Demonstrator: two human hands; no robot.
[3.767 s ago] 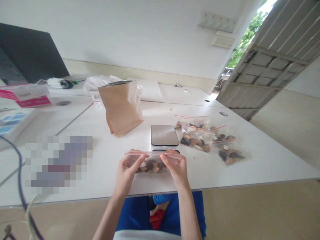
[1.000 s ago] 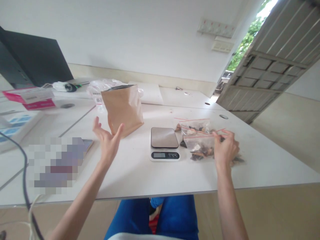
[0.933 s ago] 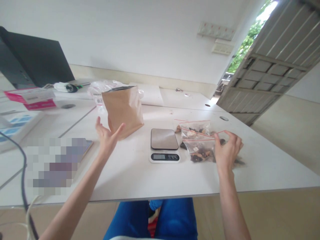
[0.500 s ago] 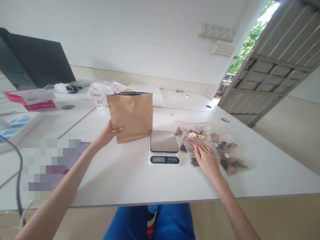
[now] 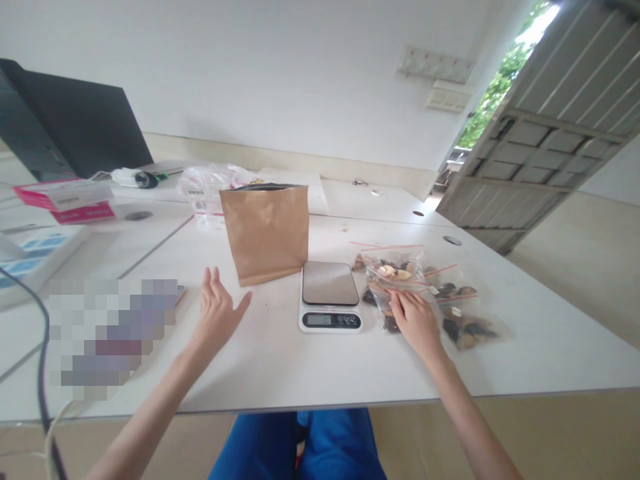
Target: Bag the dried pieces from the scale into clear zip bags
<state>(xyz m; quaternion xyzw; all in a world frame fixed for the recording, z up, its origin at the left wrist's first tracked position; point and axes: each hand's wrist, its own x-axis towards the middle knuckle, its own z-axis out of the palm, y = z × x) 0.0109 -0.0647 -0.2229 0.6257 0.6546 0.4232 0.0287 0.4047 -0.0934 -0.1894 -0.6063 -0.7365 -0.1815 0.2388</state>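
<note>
— Since half a second ago, what has changed?

— Half a second back my left hand (image 5: 217, 313) was gripping the lower left edge of the brown paper bag (image 5: 265, 231); now it has let go and hangs just in front of the bag, to its left, above the white table (image 5: 280, 360). The bag has shifted slightly to the right and stands upright, its top open, its right corner just beside the back of the scale (image 5: 330, 295). My right hand (image 5: 415, 319) has hardly moved.

— Go from the big things down, then.

— The table spreads across the view. Far left on it stands a dark laptop screen (image 5: 75, 130), with a pink box (image 5: 70, 200) in front. Behind the paper bag lies a crumpled clear plastic wrapper (image 5: 210, 183). The scale sits at the middle, its steel plate bare, its display facing me.

— And right of the scale?

— A cluster of small clear zip bags (image 5: 430, 293) with red seal lines, filled with dark and pale pieces; I cannot tell what the pieces are. They lie overlapping, just beside the scale.

— How are your fingers?

— On the left they are spread wide, palm turned inward, holding nothing. On the right the hand lies flat, palm down, fingers loosely extended, resting on the nearest zip bag and closed around nothing.
</note>
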